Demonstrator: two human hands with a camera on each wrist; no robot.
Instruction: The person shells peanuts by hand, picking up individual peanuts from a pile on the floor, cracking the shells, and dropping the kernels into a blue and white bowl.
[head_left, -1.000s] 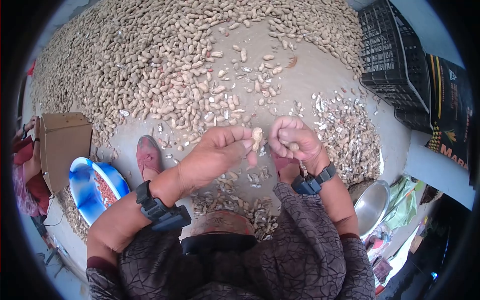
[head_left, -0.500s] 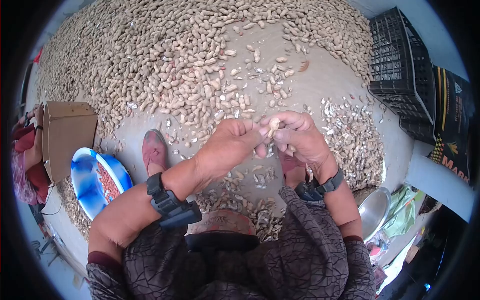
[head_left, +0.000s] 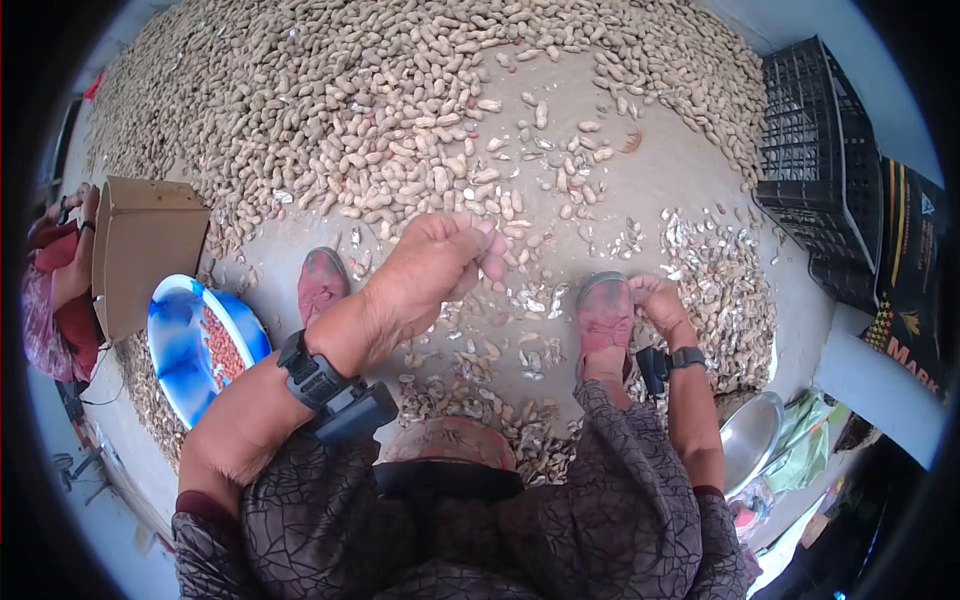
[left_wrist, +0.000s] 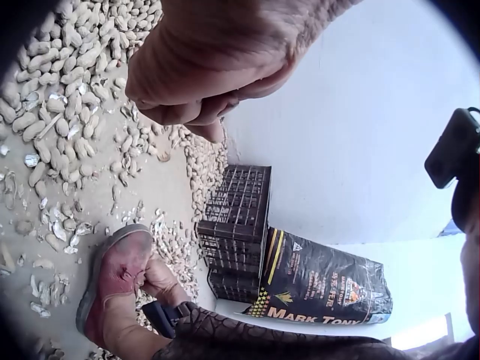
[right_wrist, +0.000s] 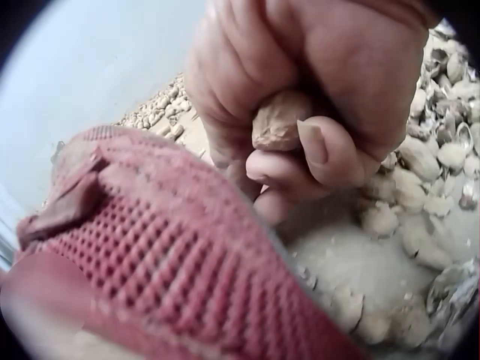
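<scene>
My left hand point(head_left: 430, 262) is above the floor in the middle of the head view. Its fingers are curled toward the thumb, and no held thing shows between them. Down beside the right red shoe point(head_left: 604, 318) is my right hand point(head_left: 655, 302). The right wrist view shows an unshelled peanut point(right_wrist: 279, 121) gripped within the curled fingers of that hand. Part of the peanut is hidden by fingers and palm. Loose peanut shells point(head_left: 535, 300) lie on the floor between the two hands.
A large spread of unshelled peanuts point(head_left: 330, 110) covers the far floor. Right of my shoe is a shell heap point(head_left: 725, 290), backed by black crates point(head_left: 815, 150). A blue-white basin point(head_left: 180, 350) with red kernels stands left, near a cardboard box point(head_left: 150, 250) and another person's arm point(head_left: 75, 260).
Both hands were together at a peanut half a second ago. They have since separated: the right hand went down and right to the shoe, while the left stayed raised with fingers curled.
</scene>
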